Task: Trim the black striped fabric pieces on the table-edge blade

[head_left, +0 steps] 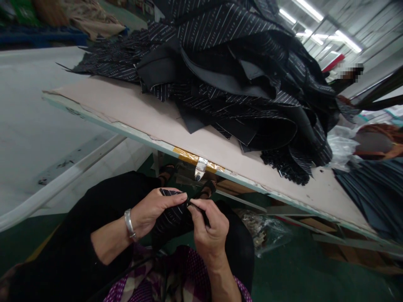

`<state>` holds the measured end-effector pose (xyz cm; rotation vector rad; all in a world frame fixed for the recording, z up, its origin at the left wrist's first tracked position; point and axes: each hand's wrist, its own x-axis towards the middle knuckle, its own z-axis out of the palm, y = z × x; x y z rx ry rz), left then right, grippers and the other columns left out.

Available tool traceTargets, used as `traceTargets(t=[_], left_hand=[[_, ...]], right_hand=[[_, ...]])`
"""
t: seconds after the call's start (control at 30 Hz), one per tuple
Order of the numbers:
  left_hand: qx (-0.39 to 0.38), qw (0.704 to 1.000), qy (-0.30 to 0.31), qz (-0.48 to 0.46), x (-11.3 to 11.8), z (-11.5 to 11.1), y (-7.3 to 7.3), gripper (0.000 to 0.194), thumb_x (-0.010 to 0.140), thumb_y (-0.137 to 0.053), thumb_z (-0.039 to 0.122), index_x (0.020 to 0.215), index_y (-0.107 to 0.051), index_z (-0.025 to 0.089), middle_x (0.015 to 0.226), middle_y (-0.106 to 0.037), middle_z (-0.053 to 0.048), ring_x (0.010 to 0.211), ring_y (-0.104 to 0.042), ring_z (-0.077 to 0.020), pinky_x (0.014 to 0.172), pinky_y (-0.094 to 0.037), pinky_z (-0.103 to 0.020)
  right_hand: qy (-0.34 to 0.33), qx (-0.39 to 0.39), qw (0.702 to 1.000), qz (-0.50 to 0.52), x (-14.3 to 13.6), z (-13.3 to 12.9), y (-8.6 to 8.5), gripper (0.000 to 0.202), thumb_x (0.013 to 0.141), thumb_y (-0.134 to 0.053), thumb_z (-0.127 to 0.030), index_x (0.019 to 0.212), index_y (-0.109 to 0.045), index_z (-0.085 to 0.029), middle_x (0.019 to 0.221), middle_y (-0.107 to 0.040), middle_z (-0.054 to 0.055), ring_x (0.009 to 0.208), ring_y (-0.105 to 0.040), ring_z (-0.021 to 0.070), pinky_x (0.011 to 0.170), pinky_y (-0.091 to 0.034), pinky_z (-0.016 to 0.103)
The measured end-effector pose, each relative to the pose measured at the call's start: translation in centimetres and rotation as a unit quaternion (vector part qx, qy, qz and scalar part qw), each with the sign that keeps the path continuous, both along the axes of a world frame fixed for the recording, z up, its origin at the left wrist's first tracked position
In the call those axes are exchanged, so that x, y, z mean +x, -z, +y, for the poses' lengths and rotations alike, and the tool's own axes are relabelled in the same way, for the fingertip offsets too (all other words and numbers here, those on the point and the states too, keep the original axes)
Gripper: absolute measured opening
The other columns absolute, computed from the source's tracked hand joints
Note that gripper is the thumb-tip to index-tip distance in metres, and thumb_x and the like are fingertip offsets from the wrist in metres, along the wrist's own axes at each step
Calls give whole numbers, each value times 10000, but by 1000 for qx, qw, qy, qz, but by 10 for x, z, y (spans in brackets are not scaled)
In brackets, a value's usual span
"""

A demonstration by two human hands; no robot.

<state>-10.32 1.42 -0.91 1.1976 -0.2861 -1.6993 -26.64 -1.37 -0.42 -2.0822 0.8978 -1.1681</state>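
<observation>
A workshop with strip lights overhead holds a long table (138, 113) whose bare top is brownish, its near edge patched with yellow tape (197, 160). On the table lies a big heap of dark striped cloth pieces (239, 71), spilling towards its right end. A clear plastic bag (267, 233) lies on the green floor under the table.

Below the table edge, over the person's lap, both hands meet on a small piece of dark striped cloth (174, 212). The left hand (154, 209), with a silver bangle (129, 223) on its wrist, pinches the piece's upper edge between thumb and fingers. The right hand (209, 228) pinches the same piece just beside it, fingertips pressed together on the cloth. The piece hangs down between the two hands, well apart from the heap.
</observation>
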Motion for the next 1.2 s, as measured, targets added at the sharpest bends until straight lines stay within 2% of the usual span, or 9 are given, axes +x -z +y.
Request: traceTargets(t=[0.17,0.37,0.7,0.77,0.83,0.93,1.03,1.13,1.2], left_hand=[[-36,997,34,-51,0,0,-2,451,505,-956,411,785,-760,116,762,-685,-34,702,-571,-105,637,-447,-158],[-89,995,33,-25,-1,-1,1,373,579,-937,360,864,-779,177,847,-723,-21,798,-628,-136,731,-504,-188],[-33,999,17,-17,3,-3,-12,488,592,-923,484,897,-771,134,930,-744,-84,822,-653,-181,739,-527,-230],[-11,1000,7,-20,5,-4,-11,531,561,-932,506,897,-767,128,935,-741,-87,819,-647,-178,728,-516,-221],[13,999,-6,-40,7,-6,-10,557,515,-946,512,866,-763,120,896,-735,-81,789,-633,-171,706,-499,-215],[16,998,-19,-50,9,-8,-10,539,507,-950,501,844,-764,123,876,-733,-77,785,-632,-178,711,-497,-225],[2,999,-21,-38,9,-8,-15,528,501,-962,483,842,-768,130,891,-740,-84,808,-650,-192,721,-509,-228],[-1,1000,-2,22,3,-8,-21,525,516,-967,477,859,-769,132,873,-742,-93,799,-670,-200,705,-530,-227],[6,997,2,71,-2,-9,-23,516,538,-967,463,882,-767,136,875,-742,-95,795,-683,-200,718,-549,-229]], right_hand=[[74,130,988,-42,-1,-1,4,109,860,-688,-144,918,-754,-209,812,-724,-21,739,-669,87,704,-525,150],[106,190,971,-100,1,-4,-3,84,808,-731,-194,863,-787,-223,797,-742,-11,730,-682,112,691,-548,172],[-13,404,907,-118,-3,-11,2,132,689,-846,-241,780,-765,-189,721,-668,-16,664,-590,105,625,-484,191],[-14,342,934,-102,-1,-8,5,87,730,-818,-202,766,-741,-184,722,-659,-17,657,-584,102,610,-475,193],[-27,199,977,-72,1,-5,6,99,813,-730,-126,873,-737,-204,830,-703,0,752,-637,120,694,-509,213],[-46,80,995,-42,4,-3,3,231,870,-637,-69,1018,-705,-233,933,-723,13,833,-663,131,779,-521,245],[-14,216,974,-63,5,-4,-1,55,873,-687,-198,912,-727,-203,789,-671,0,705,-589,113,658,-473,218],[11,405,904,-136,7,-5,2,243,845,-739,-377,760,-721,-150,657,-563,-7,610,-475,94,566,-398,210],[15,465,862,-202,8,-5,5,300,832,-750,-430,764,-719,-140,648,-536,-9,601,-454,91,554,-385,210]])
